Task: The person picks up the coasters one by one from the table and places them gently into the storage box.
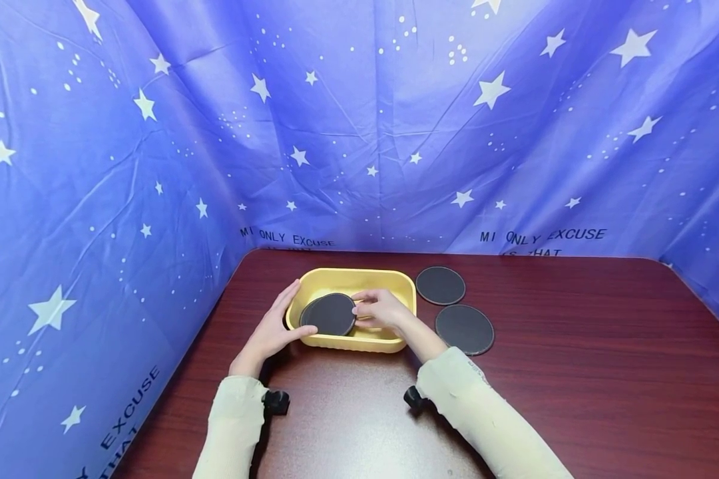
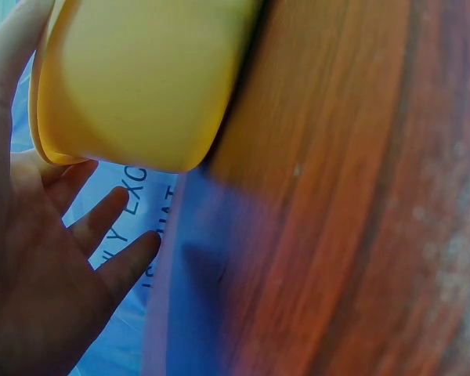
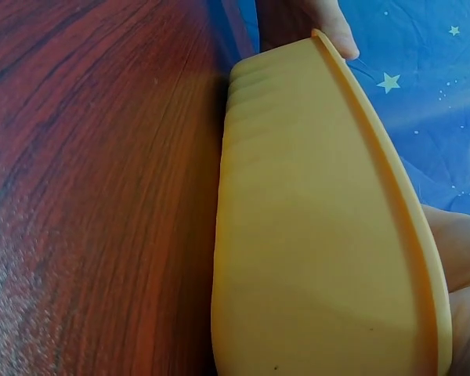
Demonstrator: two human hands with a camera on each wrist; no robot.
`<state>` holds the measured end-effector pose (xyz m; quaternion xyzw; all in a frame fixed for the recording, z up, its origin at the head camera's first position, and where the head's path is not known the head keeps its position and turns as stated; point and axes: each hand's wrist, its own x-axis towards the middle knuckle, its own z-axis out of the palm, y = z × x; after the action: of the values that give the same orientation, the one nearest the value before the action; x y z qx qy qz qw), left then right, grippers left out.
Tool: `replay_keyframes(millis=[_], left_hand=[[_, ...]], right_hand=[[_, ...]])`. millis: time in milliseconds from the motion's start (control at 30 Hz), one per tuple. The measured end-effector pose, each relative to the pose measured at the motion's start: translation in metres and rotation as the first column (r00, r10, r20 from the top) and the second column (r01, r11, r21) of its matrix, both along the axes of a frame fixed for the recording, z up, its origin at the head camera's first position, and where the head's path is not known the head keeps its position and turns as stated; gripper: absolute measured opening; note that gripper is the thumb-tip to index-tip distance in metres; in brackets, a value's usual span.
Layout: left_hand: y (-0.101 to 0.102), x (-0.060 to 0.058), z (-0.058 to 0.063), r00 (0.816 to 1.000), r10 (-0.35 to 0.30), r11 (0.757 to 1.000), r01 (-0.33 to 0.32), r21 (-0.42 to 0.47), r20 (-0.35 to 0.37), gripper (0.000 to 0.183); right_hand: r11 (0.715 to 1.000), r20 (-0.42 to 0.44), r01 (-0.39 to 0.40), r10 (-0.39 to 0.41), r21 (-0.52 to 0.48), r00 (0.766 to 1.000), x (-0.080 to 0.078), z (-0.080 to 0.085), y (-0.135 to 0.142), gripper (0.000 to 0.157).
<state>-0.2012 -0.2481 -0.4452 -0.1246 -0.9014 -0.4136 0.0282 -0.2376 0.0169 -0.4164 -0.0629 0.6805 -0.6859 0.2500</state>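
A yellow plastic basin (image 1: 353,344) with rounded corners stands on the table. My left hand (image 1: 275,326) grips its left end, thumb over the front rim and fingers along the outer wall; in the left wrist view the fingers (image 2: 113,211) are spread beside it. Inside the basin, my right hand (image 1: 380,311) pinches the right edge of a round black coaster (image 1: 333,314) with a stitched rim. Another black coaster (image 1: 305,319) peeks out beneath its left edge. In the right wrist view, the basin's wall (image 3: 321,204) hides most of the right hand (image 3: 462,251).
Two more black coasters, a back one (image 1: 441,285) and a front one (image 1: 465,330), lie flat on the table just right of the basin. The dark red wood table (image 1: 599,346) ends against a blue star-printed curtain (image 1: 389,133) at the back and left.
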Motion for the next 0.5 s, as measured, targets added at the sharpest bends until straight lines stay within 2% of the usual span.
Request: replay_keyframes(millis=[267, 500], left_hand=[[0.0003, 0.0000, -0.0008, 1.000, 0.000, 1.000, 0.000, 0.005, 0.000, 0.104], [0.0006, 0.0004, -0.0006, 1.000, 0.001, 1.000, -0.001, 0.005, -0.003, 0.105]], right_hand=[[0.999, -0.001, -0.034, 0.034, 0.015, 0.999, -0.0010, -0.0048, -0.0018, 0.045], [0.998, -0.033, -0.038, 0.039, 0.047, 0.999, 0.0001, -0.0049, 0.0007, 0.042]])
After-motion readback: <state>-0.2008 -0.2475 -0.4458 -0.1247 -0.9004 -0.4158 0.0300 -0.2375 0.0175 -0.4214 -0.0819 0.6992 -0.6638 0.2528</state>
